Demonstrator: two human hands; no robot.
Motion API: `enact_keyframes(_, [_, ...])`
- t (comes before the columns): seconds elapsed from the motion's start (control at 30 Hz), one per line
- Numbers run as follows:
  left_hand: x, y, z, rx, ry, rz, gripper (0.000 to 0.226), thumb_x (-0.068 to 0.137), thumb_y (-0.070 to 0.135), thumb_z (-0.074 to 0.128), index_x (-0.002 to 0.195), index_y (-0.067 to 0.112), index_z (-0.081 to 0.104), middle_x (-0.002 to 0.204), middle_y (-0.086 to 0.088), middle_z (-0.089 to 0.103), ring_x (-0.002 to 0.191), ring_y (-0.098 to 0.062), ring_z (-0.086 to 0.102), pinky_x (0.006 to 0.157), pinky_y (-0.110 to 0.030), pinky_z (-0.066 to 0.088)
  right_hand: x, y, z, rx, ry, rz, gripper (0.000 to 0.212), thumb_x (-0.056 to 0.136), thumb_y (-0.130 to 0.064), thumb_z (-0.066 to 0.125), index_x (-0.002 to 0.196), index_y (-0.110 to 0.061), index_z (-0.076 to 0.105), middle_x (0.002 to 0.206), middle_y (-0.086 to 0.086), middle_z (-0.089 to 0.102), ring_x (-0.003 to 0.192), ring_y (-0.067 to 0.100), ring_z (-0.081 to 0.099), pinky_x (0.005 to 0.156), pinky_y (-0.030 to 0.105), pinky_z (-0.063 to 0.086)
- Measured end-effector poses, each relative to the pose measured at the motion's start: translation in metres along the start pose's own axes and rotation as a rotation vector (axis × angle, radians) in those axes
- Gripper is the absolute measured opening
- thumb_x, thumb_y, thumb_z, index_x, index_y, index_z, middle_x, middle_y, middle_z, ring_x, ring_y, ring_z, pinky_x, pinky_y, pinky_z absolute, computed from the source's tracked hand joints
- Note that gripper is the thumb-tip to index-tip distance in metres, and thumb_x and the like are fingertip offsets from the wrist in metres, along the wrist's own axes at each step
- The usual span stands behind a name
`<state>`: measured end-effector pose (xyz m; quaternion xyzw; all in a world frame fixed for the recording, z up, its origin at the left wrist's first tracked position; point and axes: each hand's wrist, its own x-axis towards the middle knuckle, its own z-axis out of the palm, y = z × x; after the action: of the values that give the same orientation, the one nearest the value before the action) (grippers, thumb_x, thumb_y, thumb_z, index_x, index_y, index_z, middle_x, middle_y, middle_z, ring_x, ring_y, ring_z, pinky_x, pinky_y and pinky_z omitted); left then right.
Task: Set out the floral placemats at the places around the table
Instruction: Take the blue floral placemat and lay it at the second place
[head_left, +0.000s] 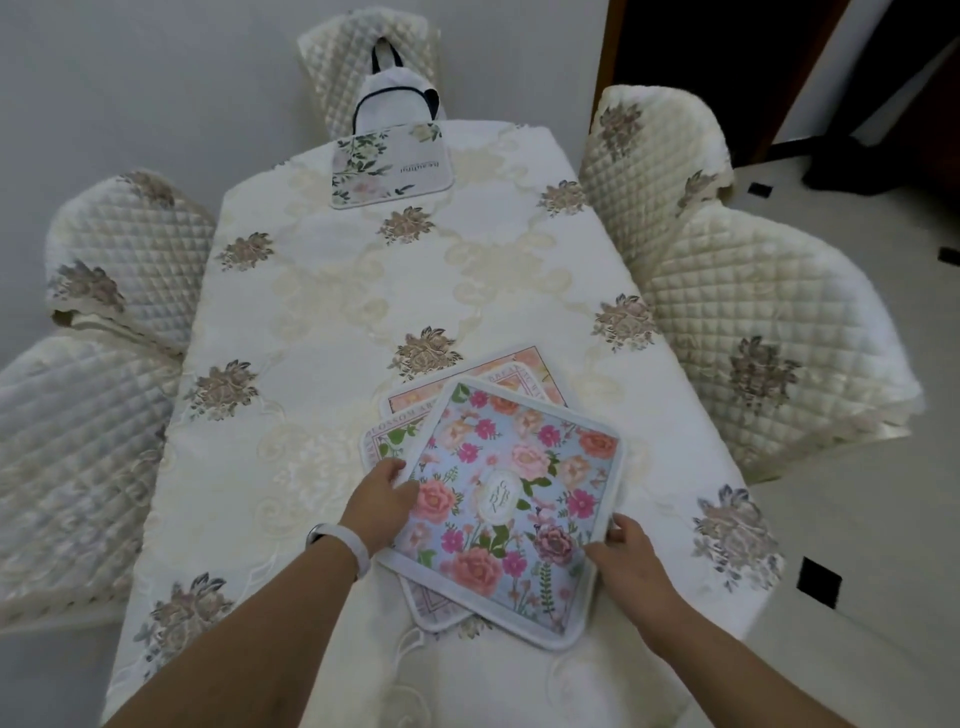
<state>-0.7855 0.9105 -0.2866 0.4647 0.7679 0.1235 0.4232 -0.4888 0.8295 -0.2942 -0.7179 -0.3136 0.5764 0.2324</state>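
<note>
A blue floral placemat (511, 499) with a white border tops a skewed stack near the table's front edge. Under it lie a pink-bordered placemat (519, 370) and another white-bordered one (387, 441), only their edges showing. My left hand (382, 501) grips the blue mat's left edge, thumb on top. My right hand (626, 558) holds its right lower edge. One pale green-and-white floral placemat (390, 162) lies flat at the far end of the table (322, 291).
Quilted cream chairs stand around the table: two on the left (124, 249), two on the right (769, 332), one at the far end (332, 57) with a white bag (389, 98) on it. A dark doorway is at the upper right.
</note>
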Motion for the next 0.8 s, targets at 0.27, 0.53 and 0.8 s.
enact_keyframes(0.27, [0.033,0.016,0.002,0.009,0.000,-0.093,0.031,0.091,0.023,0.056,0.119,0.008,0.060,0.104,-0.011,0.066,0.085,-0.027,0.062,0.075,-0.033,0.048,0.005,-0.003,0.004,0.041,0.030,0.093,0.022,0.095,-0.025,0.053,0.116,-0.019,0.054,0.104,-0.005,0.065,0.092,0.014,0.065,0.078,0.033,0.053])
enact_keyframes(0.53, [0.028,0.019,0.004,-0.087,-0.122,0.002,0.014,0.092,0.014,0.056,0.098,0.005,0.065,0.074,-0.013,0.063,0.059,-0.025,0.057,0.053,-0.028,0.045,-0.002,-0.017,0.008,-0.003,0.103,0.121,0.014,0.093,-0.016,0.053,0.104,-0.014,0.061,0.100,0.003,0.070,0.088,0.019,0.068,0.068,0.031,0.055])
enact_keyframes(0.8, [-0.018,0.014,-0.018,-0.302,-0.130,0.158,0.012,0.094,0.016,0.058,0.100,0.015,0.068,0.085,-0.017,0.069,0.068,-0.024,0.062,0.056,-0.031,0.048,-0.046,-0.044,0.029,-0.048,0.249,-0.002,0.014,0.096,-0.015,0.048,0.108,-0.015,0.053,0.097,-0.001,0.063,0.082,0.010,0.060,0.055,0.023,0.045])
